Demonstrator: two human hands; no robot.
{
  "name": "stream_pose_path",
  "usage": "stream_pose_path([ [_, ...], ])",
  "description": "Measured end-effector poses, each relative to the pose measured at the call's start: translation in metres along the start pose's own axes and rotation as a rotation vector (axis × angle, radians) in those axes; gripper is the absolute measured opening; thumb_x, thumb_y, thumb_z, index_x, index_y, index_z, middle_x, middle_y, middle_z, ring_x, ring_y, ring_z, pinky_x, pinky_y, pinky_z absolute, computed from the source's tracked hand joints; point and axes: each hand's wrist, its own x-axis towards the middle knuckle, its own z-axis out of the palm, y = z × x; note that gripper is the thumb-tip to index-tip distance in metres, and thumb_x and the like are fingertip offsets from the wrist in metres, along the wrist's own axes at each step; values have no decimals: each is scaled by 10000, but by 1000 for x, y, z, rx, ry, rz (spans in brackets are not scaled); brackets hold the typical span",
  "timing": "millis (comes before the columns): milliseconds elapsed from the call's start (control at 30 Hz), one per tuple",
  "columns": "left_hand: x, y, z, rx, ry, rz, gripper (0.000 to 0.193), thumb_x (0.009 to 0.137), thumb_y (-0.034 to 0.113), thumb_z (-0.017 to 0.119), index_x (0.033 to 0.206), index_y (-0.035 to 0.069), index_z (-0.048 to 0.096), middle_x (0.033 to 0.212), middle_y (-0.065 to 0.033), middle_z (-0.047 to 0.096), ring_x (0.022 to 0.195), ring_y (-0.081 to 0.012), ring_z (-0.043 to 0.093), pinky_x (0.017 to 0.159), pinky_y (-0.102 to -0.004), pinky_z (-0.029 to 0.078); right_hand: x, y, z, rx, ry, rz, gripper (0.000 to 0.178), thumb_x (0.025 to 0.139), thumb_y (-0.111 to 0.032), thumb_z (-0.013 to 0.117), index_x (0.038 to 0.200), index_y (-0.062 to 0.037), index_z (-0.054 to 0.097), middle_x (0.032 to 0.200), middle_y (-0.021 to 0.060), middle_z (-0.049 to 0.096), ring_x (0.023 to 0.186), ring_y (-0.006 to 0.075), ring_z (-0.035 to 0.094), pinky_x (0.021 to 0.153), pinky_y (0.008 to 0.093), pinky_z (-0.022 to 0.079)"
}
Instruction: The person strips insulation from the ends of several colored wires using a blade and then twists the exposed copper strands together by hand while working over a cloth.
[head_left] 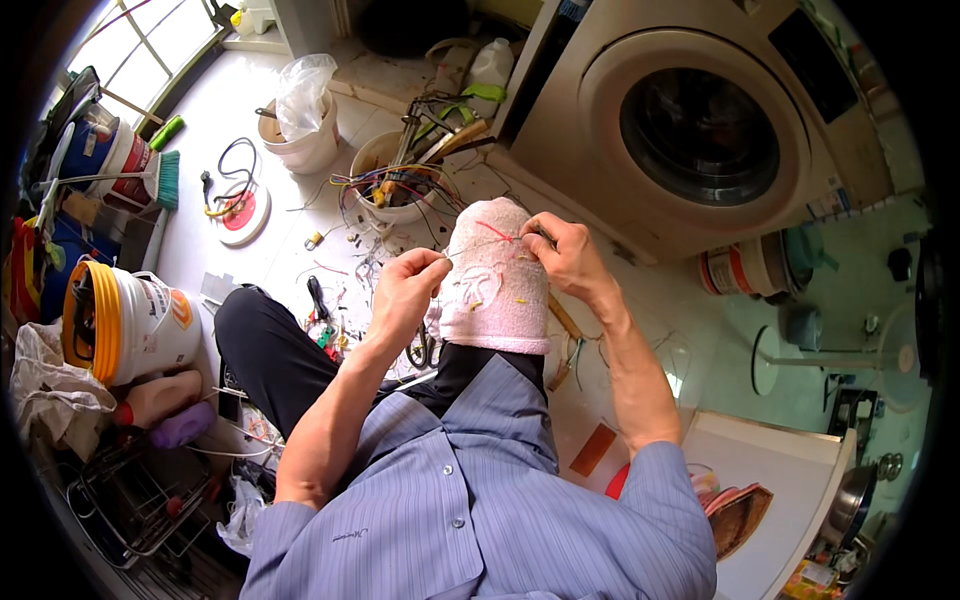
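Observation:
A pink towel (500, 320) is draped over my raised knee. Above it my left hand (406, 285) is closed in a pinch on one end of a thin wire (480, 243). Towards the towel's right side my right hand (568, 258) has its fingers closed near the wire's other end. Something small and dark shows between those fingers, too covered to name. A short red wire (492, 231) runs up and left from beside the right fingertips. Small yellow bits (475, 305) lie on the towel.
Ahead stands a bucket (372, 160) of tools and coloured wires, beside a bucket (300, 148) with a plastic bag. Wire scraps litter the floor. A washing machine (620, 60) stands at the far right. A white bucket (165, 330) with an orange coiled hose is at my left.

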Motion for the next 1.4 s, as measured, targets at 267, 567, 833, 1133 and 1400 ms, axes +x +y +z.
stream_pose_path([
  [267,-34,41,20,952,193,589,477,879,41,661,1339,52,540,1351,-180,559,1013,-380,667,777,-425,577,-7,-6,8,-88,-20,-14,184,903,-145,657,854,15,579,710,236,616,634,381,631,580,425,470],
  [567,-14,-1,30,779,79,667,279,891,28,643,1170,21,658,1175,-169,672,835,-365,692,680,-396,567,-11,-5,25,-61,-93,-73,189,917,-144,640,834,2,555,676,230,602,641,398,635,574,439,467],
  [833,-11,-11,34,-7,-8,101,142,931,109,669,973,-11,732,656,40,568,600,-51,485,523,-241,363,-11,-8,26,61,197,19,128,921,-124,631,931,4,629,728,187,672,643,300,666,633,384,516],
  [1133,-11,-6,30,-164,-84,-94,139,923,144,676,953,20,729,635,79,522,537,-13,389,487,-208,273,-10,-16,18,-66,231,-270,179,860,-123,699,999,-13,675,896,142,687,815,270,687,727,370,526],
  [1400,-14,-7,25,-8,-112,-16,237,908,141,668,1103,8,685,720,52,567,616,-23,447,535,-217,328,-9,-11,28,-101,-40,-219,133,845,-110,713,880,-10,633,870,153,627,780,345,635,705,422,501],
])
